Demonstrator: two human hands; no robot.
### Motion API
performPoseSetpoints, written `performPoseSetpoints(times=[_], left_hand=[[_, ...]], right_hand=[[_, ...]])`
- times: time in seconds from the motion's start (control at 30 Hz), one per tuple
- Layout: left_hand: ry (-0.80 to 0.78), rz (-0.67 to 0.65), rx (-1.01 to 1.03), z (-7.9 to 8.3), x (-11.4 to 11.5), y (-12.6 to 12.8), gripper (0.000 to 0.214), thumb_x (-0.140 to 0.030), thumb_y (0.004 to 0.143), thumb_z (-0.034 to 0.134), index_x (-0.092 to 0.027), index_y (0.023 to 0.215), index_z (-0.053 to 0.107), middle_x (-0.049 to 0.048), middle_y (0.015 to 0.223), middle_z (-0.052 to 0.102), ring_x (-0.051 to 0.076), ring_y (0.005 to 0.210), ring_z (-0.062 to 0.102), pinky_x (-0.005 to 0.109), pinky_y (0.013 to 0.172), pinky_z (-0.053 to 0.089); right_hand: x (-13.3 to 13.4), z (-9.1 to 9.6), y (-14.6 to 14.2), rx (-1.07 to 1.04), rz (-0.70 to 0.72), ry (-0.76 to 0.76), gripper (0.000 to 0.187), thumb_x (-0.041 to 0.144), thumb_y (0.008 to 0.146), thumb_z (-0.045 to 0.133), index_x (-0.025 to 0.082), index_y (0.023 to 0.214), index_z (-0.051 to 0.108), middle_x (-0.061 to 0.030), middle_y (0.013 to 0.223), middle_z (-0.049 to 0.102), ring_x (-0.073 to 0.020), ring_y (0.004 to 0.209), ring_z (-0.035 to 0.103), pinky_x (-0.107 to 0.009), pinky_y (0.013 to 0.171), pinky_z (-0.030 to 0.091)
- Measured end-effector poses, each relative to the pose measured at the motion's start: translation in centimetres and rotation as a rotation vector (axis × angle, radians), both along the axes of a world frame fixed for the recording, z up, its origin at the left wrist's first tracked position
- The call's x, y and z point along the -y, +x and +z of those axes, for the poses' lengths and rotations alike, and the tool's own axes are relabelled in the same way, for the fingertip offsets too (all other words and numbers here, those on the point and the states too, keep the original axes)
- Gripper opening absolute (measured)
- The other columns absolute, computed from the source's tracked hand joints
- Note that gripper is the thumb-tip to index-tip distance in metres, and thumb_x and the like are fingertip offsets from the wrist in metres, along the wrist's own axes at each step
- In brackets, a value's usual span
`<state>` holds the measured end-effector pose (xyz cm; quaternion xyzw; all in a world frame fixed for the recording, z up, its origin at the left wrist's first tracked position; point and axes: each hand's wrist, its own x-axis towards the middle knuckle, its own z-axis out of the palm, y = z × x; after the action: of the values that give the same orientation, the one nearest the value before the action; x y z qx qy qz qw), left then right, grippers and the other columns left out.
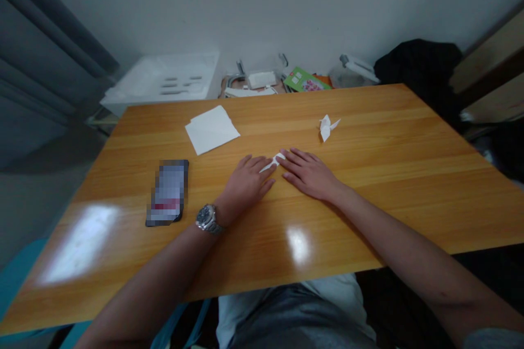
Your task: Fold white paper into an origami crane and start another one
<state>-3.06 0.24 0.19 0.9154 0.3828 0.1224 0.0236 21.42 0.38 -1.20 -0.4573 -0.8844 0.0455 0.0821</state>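
A small folded piece of white paper [279, 158] lies flat on the wooden table [368, 174], partly covered by my fingers. My left hand [249, 181], with a metal watch [207, 218] on its wrist, rests palm down with its fingers on the paper's left end. From the other side my right hand [307, 172] lies flat, its fingertips touching the right end. The fingers of both hands are stretched out. Beyond my right hand stands a white origami crane [326, 127]. Some sheets of white paper [213, 130] lie beyond my left hand.
A phone [167, 193] with a blurred screen lies at the left of the table. Behind the far edge are a white foam box [176, 79], a green booklet [305, 80] and assorted items. A black cloth-like heap [417, 62] is at the back right.
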Motion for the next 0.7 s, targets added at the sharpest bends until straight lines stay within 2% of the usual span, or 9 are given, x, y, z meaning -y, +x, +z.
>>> performPoseSetpoints(times=[0.13,0.27,0.43,0.7], left_hand=[[0.000,0.004,-0.040,0.4,0.3,0.2,0.042,-0.032,0.104,0.052,-0.016,0.141,0.060,0.0138,0.146,0.061,0.030,0.136,0.054,0.053,0.120,0.035],[-0.049,-0.002,0.050,0.0,-0.1,0.0,0.039,-0.031,0.104,0.051,-0.018,0.139,0.061,0.0111,0.143,0.063,0.026,0.131,0.059,0.049,0.119,0.037],[-0.077,0.018,0.163,-0.5,-0.8,-0.2,0.035,-0.026,0.104,0.048,-0.017,0.135,0.062,0.0094,0.128,0.072,0.025,0.113,0.066,0.043,0.104,0.049],[-0.012,-0.013,0.022,-0.2,-0.3,-0.1,0.038,-0.027,0.104,0.049,-0.021,0.139,0.062,0.0114,0.140,0.065,0.028,0.125,0.061,0.050,0.113,0.041]], right_hand=[[0.0,-0.1,0.0,0.000,0.006,0.019,0.057,0.050,0.109,0.031,0.025,0.160,0.040,-0.0033,0.169,0.032,-0.0313,0.153,0.033,-0.050,0.121,0.034],[-0.1,-0.3,0.0,-0.010,0.012,0.008,0.057,0.049,0.109,0.031,0.025,0.160,0.039,-0.0034,0.167,0.037,-0.0304,0.153,0.034,-0.050,0.121,0.034],[-0.3,-0.4,0.1,-0.041,0.014,-0.001,0.055,0.049,0.109,0.031,0.028,0.160,0.040,-0.0022,0.166,0.039,-0.0298,0.153,0.035,-0.051,0.120,0.034],[-0.2,-0.3,-0.1,-0.043,0.013,0.000,0.056,0.049,0.109,0.031,0.027,0.160,0.039,-0.0039,0.165,0.041,-0.0299,0.152,0.035,-0.051,0.121,0.033]])
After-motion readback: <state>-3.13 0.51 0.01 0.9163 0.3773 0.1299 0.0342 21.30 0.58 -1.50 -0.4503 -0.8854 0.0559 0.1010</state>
